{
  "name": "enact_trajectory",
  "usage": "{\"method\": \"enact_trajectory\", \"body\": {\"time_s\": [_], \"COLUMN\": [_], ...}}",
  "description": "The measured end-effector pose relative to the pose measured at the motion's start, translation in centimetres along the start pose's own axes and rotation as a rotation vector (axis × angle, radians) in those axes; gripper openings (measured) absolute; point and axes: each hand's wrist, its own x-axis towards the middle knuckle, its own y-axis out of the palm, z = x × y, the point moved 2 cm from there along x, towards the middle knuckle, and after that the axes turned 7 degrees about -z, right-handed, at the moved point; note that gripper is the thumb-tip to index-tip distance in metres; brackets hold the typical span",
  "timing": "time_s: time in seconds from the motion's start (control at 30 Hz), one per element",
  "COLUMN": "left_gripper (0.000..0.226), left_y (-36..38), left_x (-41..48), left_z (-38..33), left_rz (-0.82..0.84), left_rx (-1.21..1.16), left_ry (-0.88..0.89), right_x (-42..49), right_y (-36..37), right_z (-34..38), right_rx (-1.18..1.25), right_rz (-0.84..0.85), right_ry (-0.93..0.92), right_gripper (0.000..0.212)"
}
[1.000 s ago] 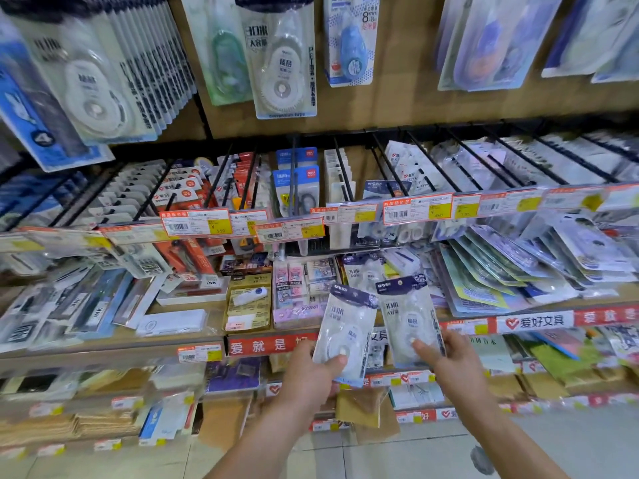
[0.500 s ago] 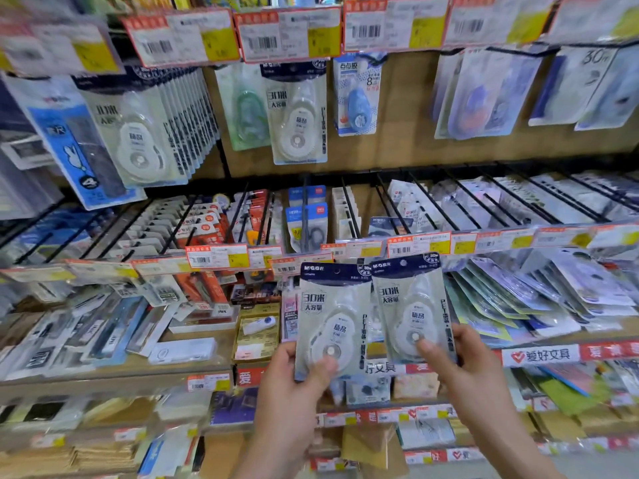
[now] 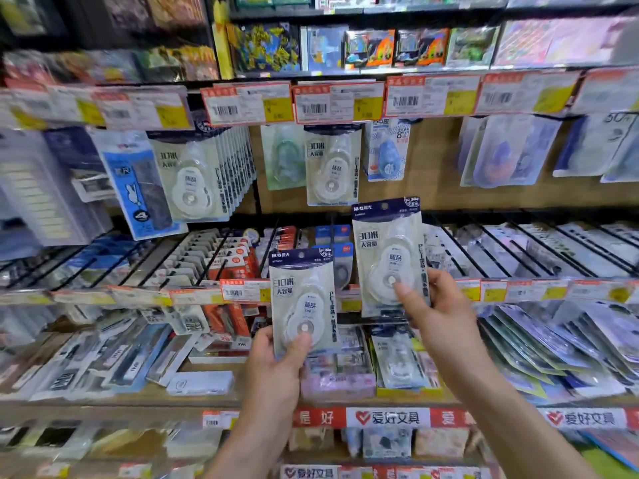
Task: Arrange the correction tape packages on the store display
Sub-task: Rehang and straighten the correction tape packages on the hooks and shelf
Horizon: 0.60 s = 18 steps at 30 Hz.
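Note:
My left hand (image 3: 276,361) grips a white correction tape package with a dark blue header (image 3: 304,299) by its lower edge, upright, in front of the middle shelf. My right hand (image 3: 439,312) pinches a second, identical package (image 3: 389,257) and holds it higher, just below the upper peg row. One matching package (image 3: 332,167) hangs alone on the wooden back panel above. A thick row of the same packages (image 3: 197,174) hangs on a peg to the left.
Price tags (image 3: 339,102) run along the rail over the hanging packs. Black wire pegs (image 3: 491,247) with flat packs slope across the middle row. Loose stationery packs lie piled on the lower shelf (image 3: 173,368) and at the right (image 3: 553,340).
Both hands have lifted their packages from the low shelf level up toward the hanging row, the right one higher. The view has tilted upward.

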Motion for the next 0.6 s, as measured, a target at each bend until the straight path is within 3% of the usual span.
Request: {"method": "enact_trajectory", "body": {"time_s": [0.33, 0.6], "left_gripper": [0.020, 0.018], "left_y": [0.5, 0.1], "left_x": [2.4, 3.1], "left_z": [-0.4, -0.3], "left_rz": [0.028, 0.034], "left_rx": [0.031, 0.017], "left_ry": [0.023, 0.005], "right_x": [4.2, 4.4], "right_y": [4.8, 6.8], "right_z": [5.4, 7.0], "right_rx": [0.122, 0.083], "right_rz": [0.050, 0.080], "right_ry": [-0.102, -0.185], "right_gripper": [0.018, 0.019]}}
